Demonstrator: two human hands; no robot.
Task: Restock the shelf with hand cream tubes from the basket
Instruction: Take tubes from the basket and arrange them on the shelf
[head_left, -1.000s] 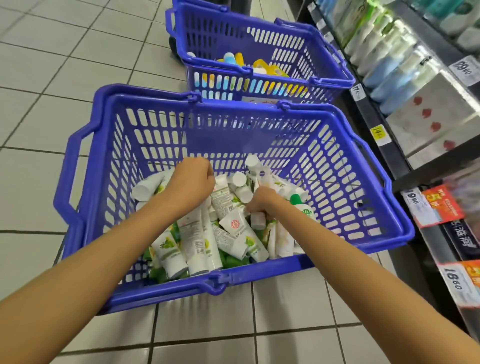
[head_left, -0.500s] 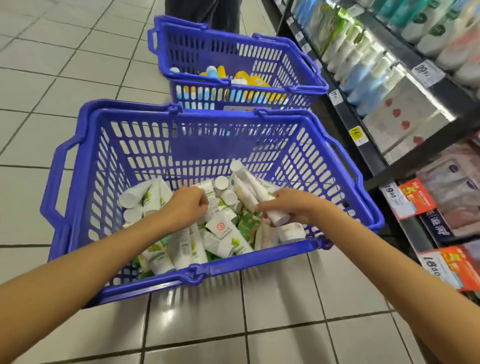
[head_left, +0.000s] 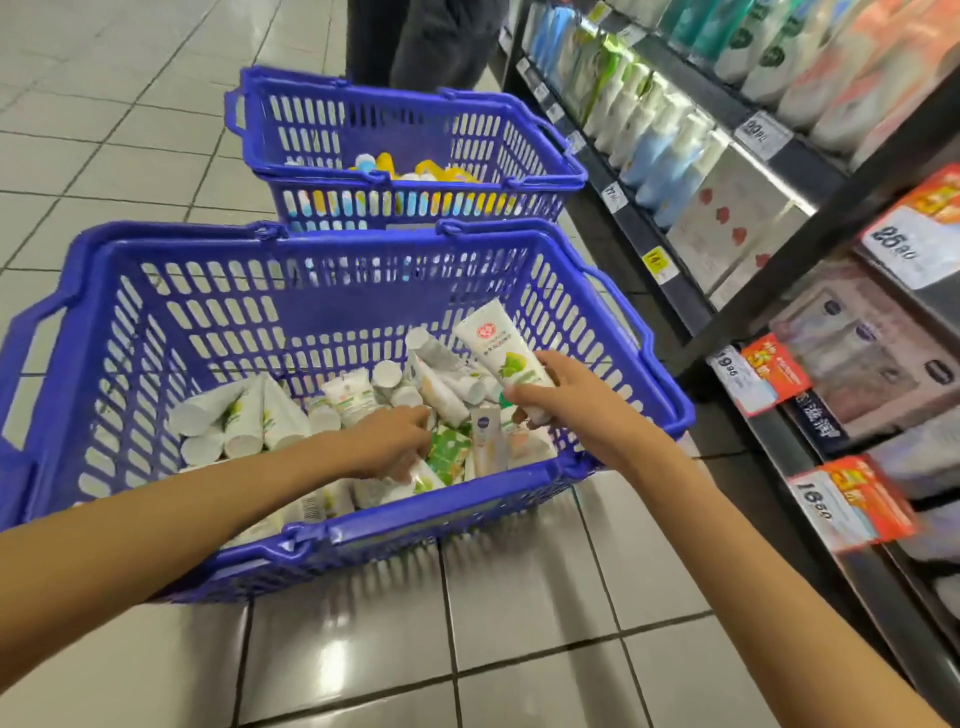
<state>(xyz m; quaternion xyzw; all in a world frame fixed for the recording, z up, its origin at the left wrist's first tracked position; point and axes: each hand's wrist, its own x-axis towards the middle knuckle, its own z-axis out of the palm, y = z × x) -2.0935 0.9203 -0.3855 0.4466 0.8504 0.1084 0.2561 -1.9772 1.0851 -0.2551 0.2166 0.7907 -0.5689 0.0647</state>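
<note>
Right hand (head_left: 566, 410) grips one hand cream tube (head_left: 498, 348) above blue basket (head_left: 332, 249).
Left hand (head_left: 389, 439) down among loose tubes (head_left: 244, 421), fingers curled; grip unclear.

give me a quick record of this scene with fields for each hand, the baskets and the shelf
right hand: grips a white tube with a green leaf print, held above the pile
left hand: down among the pile of tubes; grip unclear
near basket: blue, on the tiled floor, holds the pile
far basket: blue, behind the near one, holds yellow and blue items
shelf: on the right, stocked with bottles and boxes
</note>
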